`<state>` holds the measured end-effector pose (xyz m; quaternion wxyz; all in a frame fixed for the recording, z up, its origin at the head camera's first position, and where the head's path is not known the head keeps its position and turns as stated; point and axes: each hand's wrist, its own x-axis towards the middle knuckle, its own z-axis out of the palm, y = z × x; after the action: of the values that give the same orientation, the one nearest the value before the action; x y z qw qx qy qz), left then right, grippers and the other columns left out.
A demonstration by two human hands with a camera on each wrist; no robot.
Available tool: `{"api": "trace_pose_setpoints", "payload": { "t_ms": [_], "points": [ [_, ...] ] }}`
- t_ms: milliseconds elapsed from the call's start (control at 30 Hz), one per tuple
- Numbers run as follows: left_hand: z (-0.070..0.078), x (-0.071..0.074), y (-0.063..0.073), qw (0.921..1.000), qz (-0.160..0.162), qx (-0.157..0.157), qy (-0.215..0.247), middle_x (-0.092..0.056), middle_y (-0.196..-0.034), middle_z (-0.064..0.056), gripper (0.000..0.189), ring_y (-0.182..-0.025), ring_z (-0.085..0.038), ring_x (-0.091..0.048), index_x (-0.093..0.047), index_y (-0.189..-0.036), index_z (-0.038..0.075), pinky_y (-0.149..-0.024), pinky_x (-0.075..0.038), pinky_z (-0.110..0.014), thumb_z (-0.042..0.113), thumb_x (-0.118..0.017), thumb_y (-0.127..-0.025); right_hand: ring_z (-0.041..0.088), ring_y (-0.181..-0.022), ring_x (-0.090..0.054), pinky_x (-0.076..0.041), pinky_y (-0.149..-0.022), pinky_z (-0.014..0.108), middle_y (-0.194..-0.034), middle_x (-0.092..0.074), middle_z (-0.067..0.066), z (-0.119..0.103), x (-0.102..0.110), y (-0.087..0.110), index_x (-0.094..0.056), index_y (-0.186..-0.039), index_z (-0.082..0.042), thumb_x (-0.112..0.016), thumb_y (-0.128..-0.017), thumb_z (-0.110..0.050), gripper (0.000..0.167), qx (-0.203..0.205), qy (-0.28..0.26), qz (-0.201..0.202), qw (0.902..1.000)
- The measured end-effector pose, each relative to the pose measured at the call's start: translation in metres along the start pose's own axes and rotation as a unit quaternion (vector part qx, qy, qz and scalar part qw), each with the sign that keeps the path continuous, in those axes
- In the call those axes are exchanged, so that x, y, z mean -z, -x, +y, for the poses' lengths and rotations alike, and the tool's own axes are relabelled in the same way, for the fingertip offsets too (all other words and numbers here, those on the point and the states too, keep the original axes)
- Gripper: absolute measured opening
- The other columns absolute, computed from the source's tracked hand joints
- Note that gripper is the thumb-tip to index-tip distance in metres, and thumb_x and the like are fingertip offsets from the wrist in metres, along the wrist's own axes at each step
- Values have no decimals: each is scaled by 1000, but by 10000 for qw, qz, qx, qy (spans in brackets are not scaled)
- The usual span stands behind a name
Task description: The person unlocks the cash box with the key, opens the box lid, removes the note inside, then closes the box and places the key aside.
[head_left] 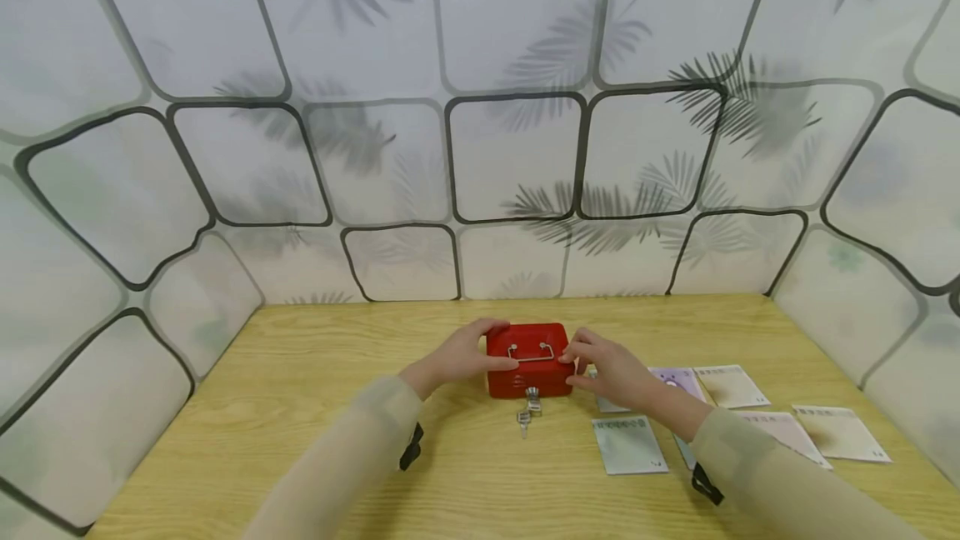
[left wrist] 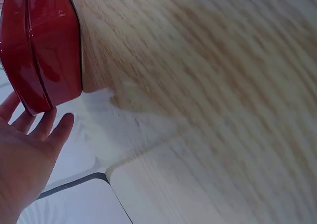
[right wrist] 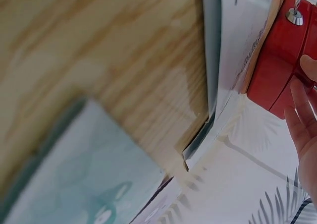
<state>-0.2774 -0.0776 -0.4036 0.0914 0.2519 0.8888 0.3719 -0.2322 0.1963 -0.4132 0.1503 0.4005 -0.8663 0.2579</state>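
Note:
A small red metal cash box (head_left: 537,380) stands on the wooden table with its lid down. Its wire handle (head_left: 531,357) lies on the lid. A key sits in the front lock (head_left: 532,394), and a second key (head_left: 524,425) hangs below it. My left hand (head_left: 463,353) holds the box's left end, thumb over the lid and fingertips (left wrist: 47,116) against the side. At the right end my right hand (head_left: 609,367) grips the lid edge with thumb and bent fingers; its fingers (right wrist: 300,102) touch the box's side in the right wrist view.
Several thin booklets lie right of the box, among them a pale green one (head_left: 630,446), a purple one (head_left: 678,380) and a cream one (head_left: 840,432). Some are partly under my right forearm. A patterned cloth wall (head_left: 517,261) closes off the table's back and sides.

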Motion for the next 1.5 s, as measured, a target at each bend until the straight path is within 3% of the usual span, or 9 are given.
{"api": "trace_pose_setpoints", "payload": {
  "t_ms": [167, 367, 733, 1133, 1300, 1500],
  "points": [
    [-1, -2, -2, 9972, -90, 349, 655, -52, -135, -7, 74, -120, -24, -49, -45, -145, 13, -99, -42, -44, 34, -79, -82, 9, -72, -59, -55, -61, 29, -90, -49, -2, -1, -2, 1, -66, -94, -8, -81, -75, 1, 26, 93, -94, 66, 9999],
    [3, -3, -4, 9941, -202, 411, 985, -52, -134, -8, 75, -119, -24, -48, -41, -146, 10, -100, -41, -43, 29, -78, -83, 13, -74, -60, -55, -63, 31, -92, -50, -1, -3, 2, 1, -65, -94, -7, -80, -78, 0, 23, -38, -118, -3, 9999],
    [6, -5, -2, 9930, -292, 388, 1073, -48, -137, -12, 74, -121, -27, -46, -37, -146, 5, -103, -38, -46, 23, -75, -86, 6, -70, -51, -49, -60, 26, -85, -51, -7, -5, 0, -3, -68, -86, -16, -76, -84, -11, 9, -560, -279, 13, 9980],
    [7, -11, -7, 9929, -8, 521, 1071, -51, -131, -10, 76, -114, -25, -51, -40, -142, 6, -99, -41, -43, 29, -79, -82, 6, -70, -51, -48, -60, 25, -82, -48, -9, -6, 4, -9, -65, -80, -19, -76, -85, -15, 13, -754, -385, -161, 9963],
    [10, -12, -8, 9919, -37, 576, 1133, -50, -131, -10, 75, -114, -25, -51, -39, -142, 7, -99, -42, -43, 28, -79, -82, 7, -72, -52, -51, -62, 28, -81, -47, -8, -7, 5, -8, -65, -79, -19, -75, -86, -14, 13, -829, -427, -209, 9954],
    [14, -14, -7, 9950, -34, 572, 824, -47, -135, -13, 76, -115, -28, -49, -37, -144, 6, -99, -42, -44, 28, -78, -83, 7, -70, -52, -48, -60, 25, -82, -49, -8, -7, 4, -7, -66, -82, -18, -76, -85, -14, 11, -795, -250, -118, 9964]
  ]
}}
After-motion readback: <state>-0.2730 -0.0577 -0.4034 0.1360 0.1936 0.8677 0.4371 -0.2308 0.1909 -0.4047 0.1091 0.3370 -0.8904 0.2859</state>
